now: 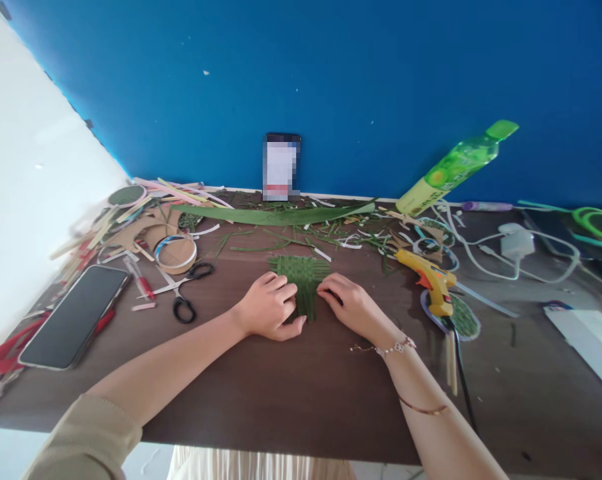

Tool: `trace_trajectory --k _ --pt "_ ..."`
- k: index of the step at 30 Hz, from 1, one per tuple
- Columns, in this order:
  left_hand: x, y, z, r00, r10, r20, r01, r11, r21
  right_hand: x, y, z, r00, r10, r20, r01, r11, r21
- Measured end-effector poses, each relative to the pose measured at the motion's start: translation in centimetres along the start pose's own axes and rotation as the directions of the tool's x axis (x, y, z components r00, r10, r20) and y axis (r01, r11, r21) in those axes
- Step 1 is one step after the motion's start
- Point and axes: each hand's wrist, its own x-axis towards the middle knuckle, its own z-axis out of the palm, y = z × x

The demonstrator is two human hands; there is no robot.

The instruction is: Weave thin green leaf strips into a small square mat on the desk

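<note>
A small mat woven from green leaf strips [303, 275] lies flat on the dark brown table [281, 393], near the middle. My left hand [271, 305] rests on its left side, fingers curled and pressed on the strips, thumb pinching a loose end at the bottom. Curled in the same way, my right hand [348, 301] presses the mat's right edge with its fingertips. A beaded bracelet sits on my right wrist.
A long green leaf [275, 215] and cut strips lie behind the mat. Scissors [183, 293], a tape roll [177, 252] and a phone [75, 315] lie left. A yellow glue gun [431, 280] is right, with cables and a green bottle [455, 167]. Another phone [281, 167] leans on the blue wall.
</note>
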Motion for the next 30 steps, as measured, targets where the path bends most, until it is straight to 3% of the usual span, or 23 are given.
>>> trace_trajectory --k 24,30 --pt "-0.05 0.11 -0.01 0.998 -0.04 -0.043 0.041 0.999 0.003 -0.07 -0.07 0.29 1.0 -0.025 -0.013 0.025 0.999 -0.034" --pt "-0.13 0.1 0.18 0.999 -0.047 0.006 0.047 0.999 -0.022 -0.02 -0.2 0.29 0.999 -0.026 -0.029 0.025 0.999 -0.034"
